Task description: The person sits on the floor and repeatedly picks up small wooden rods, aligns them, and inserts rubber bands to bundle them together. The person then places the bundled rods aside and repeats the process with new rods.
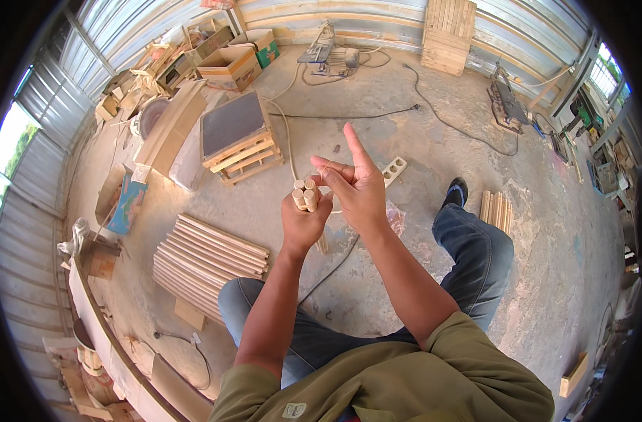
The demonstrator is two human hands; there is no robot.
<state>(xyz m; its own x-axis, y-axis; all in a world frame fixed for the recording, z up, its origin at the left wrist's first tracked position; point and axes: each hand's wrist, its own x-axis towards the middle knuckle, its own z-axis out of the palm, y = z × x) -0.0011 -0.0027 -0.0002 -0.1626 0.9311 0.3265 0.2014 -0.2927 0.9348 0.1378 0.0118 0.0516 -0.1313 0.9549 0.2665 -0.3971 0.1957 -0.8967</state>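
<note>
My left hand [303,226] is closed around a small bundle of round wooden dowels [305,196], their cut ends facing up. Beside it, touching or nearly touching at the fingertips, is my right hand [364,193]. Its index finger points out straight, while the thumb and another finger pinch a thin loop that looks like a rubber band [326,168]. Whether the loop reaches the bundle cannot be made out. Below my left hand, part of the bundle's lower end shows.
Long wooden rods [205,257] lie side by side on the floor at left. A shorter dowel bundle [496,211] stands by my right foot. Ahead are a dark-topped wooden stand [233,125], a power strip [394,171], loose cables [349,116], a cardboard box [229,68] and a power tool [331,60].
</note>
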